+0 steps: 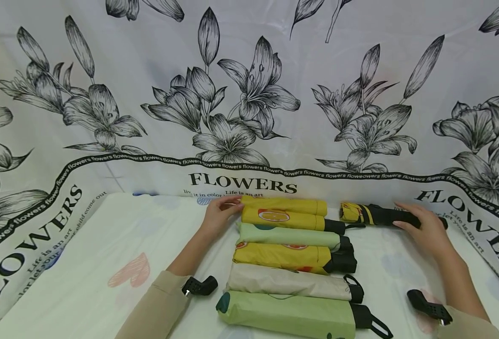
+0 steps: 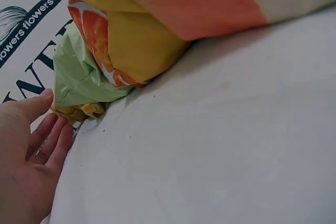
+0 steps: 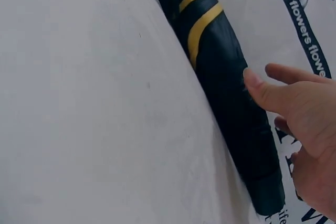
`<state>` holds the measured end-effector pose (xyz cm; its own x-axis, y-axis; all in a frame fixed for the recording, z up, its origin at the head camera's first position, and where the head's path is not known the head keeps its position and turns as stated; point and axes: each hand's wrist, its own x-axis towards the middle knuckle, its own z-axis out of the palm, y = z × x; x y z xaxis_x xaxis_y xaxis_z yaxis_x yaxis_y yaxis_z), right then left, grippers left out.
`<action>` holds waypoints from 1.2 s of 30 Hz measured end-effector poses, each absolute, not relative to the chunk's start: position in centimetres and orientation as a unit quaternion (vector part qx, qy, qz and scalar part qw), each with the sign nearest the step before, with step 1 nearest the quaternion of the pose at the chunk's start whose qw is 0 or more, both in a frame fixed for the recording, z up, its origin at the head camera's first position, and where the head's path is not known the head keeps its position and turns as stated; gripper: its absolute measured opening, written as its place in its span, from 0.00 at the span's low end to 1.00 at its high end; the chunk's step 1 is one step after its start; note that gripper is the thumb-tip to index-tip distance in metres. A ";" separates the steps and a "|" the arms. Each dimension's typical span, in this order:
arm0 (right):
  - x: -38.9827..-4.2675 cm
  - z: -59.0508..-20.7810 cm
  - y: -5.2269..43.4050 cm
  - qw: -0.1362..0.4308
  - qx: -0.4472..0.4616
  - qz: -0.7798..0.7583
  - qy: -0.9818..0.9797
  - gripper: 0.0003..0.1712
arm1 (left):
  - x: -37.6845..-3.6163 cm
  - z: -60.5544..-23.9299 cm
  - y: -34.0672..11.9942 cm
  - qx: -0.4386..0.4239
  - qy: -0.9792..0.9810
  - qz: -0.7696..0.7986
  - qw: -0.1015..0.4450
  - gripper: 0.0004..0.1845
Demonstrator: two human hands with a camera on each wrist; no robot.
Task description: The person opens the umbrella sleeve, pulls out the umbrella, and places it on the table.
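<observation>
Several folded umbrellas lie side by side in a column in the head view. At its far end are a plain yellow umbrella (image 1: 304, 206) and a yellow umbrella with an orange-slice print (image 1: 302, 220). My left hand (image 1: 220, 217) is at the left ends of these two, fingertips right at the fabric. In the left wrist view its thumb and fingers (image 2: 59, 145) are spread. Off to the right lies a separate black-and-yellow umbrella (image 1: 378, 215). My right hand (image 1: 427, 230) straddles its black part, thumb on the near side and fingers beyond, loosely extended.
Nearer in the column come a light green umbrella (image 1: 291, 236), another yellow one (image 1: 281, 258), a beige one (image 1: 287, 281) and a larger green one (image 1: 291, 314). A white cloth (image 1: 168, 226) covers the surface. Behind hangs a flower-printed curtain (image 1: 308, 141).
</observation>
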<state>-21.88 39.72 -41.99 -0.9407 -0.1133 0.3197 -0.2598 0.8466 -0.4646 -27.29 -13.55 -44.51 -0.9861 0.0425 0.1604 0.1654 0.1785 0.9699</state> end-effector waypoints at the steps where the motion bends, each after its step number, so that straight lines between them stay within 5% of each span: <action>1: -21.9 -41.7 39.4 0.143 0.100 0.260 -0.950 0.32 | -27.2 -44.5 -13.6 -0.069 -0.767 -0.636 0.045 0.18; 24: -20.2 -40.8 29.6 0.168 0.163 0.308 -0.922 0.25 | -24.3 -44.1 -14.0 -0.118 -0.777 -0.618 0.025 0.20; 36: -20.3 -42.3 28.3 0.106 0.191 0.395 -0.892 0.22 | -23.9 -44.3 -13.8 -0.135 -0.761 -0.634 0.023 0.19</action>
<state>-20.27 28.29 -42.29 -0.9047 -0.2567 0.3401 -0.4243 0.6152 -0.6644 -23.91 -13.81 -44.28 -0.9626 0.1758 0.2059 0.2343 0.1600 0.9589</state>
